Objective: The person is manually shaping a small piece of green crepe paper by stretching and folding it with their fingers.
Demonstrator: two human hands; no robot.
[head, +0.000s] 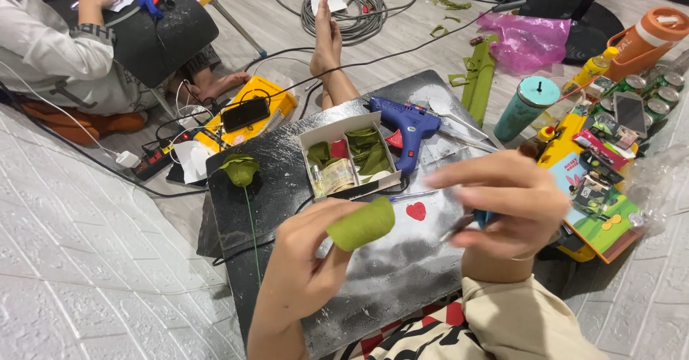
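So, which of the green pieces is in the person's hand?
The rolled green piece, pinched in the left hand. The green pieces in the white box lie untouched.

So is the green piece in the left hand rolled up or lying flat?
Rolled up. The green felt-like piece forms a short tube, pinched at one end by the left hand, its rounded open end pointing toward the right hand.

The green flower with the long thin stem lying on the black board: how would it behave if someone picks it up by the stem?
The green flower would probably feel very light. Its stem looks thin as wire, so the head may droop or swing. The petals look soft and could crush easily.
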